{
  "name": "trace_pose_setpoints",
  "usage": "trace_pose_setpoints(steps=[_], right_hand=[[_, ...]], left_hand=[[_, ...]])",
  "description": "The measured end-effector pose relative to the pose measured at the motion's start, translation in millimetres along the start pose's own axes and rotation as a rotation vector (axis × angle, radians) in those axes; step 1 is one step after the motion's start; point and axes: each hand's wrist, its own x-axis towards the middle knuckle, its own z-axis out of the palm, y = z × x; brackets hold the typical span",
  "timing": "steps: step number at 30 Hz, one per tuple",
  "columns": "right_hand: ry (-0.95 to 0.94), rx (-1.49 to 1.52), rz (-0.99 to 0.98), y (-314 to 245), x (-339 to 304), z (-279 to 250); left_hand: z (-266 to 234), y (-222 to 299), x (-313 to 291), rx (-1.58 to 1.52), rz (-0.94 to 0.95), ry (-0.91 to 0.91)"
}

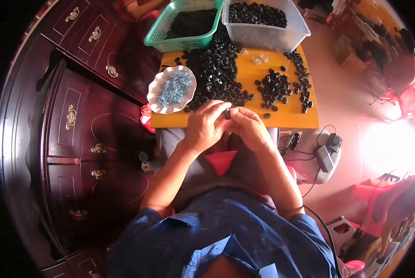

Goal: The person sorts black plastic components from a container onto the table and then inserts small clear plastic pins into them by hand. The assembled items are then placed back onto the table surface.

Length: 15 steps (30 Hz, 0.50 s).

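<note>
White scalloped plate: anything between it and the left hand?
Loose black pieces lie on the tabletop along the plate's right edge, toward the left hand; nothing taller visible in between.

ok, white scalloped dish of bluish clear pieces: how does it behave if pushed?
The white scalloped dish probably slides rather than rolls, sitting face up. Its heap of bluish clear pieces could shift or spill if jolted. It seemingly reaches the left edge of the yellow rectangular table, so pushing left might tip it.
</note>
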Motion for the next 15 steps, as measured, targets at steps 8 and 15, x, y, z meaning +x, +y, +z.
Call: trace_pose_setpoints(steps=[8, 15], right_hand=[[0.000, 0.052, 0.017, -4, 2, -6], [-0.035, 0.076, -0.015, -6, 4, -6]], left_hand=[[0, 0, 11, -0.016, 0.037, 0.027], [1, 9, 19, -0.029, 0.000, -0.008]])
